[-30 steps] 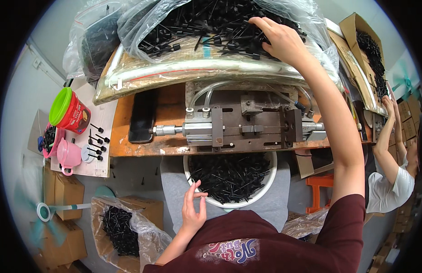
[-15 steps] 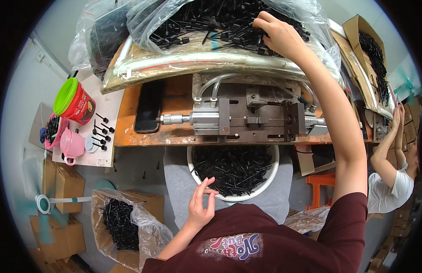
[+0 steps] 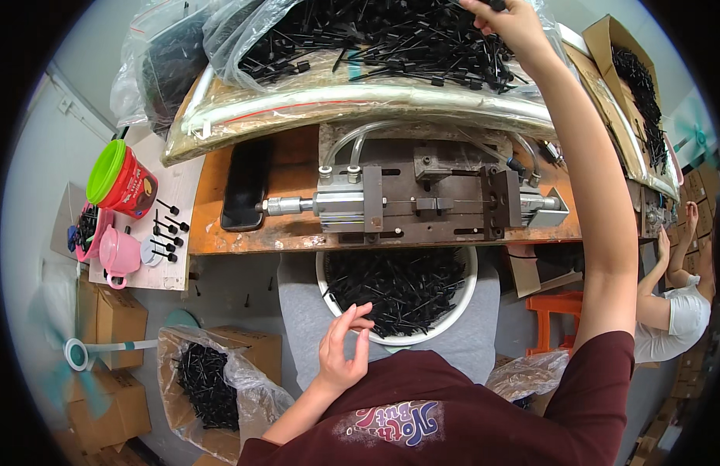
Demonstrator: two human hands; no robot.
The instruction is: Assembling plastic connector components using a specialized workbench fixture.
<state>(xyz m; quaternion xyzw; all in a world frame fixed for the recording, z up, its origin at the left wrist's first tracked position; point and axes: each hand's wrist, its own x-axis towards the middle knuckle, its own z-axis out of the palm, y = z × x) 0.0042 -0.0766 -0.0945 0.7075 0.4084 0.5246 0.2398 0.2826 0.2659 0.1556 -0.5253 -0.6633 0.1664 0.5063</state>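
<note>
My right hand is raised over the far tray, its fingers closed on a small black stemmed part partly cut off by the top edge. Below it lies a wide heap of similar black parts on the plastic-lined tray. My left hand holds nothing; its fingers are loosely bent and apart, beside the rim of a white tub on my lap. Black parts fill that tub. Between tub and tray, a metal clamping fixture with two cylinders and clear hoses sits on the wooden bench.
A phone lies left of the fixture. Further left are a red bucket, a pink cup and several black parts. A lined carton of parts stands lower left, an orange stool at right. Another person works far right.
My right hand has moved up and to the right, away from the heap, with a black part in its fingers. My left hand stays by the tub.
</note>
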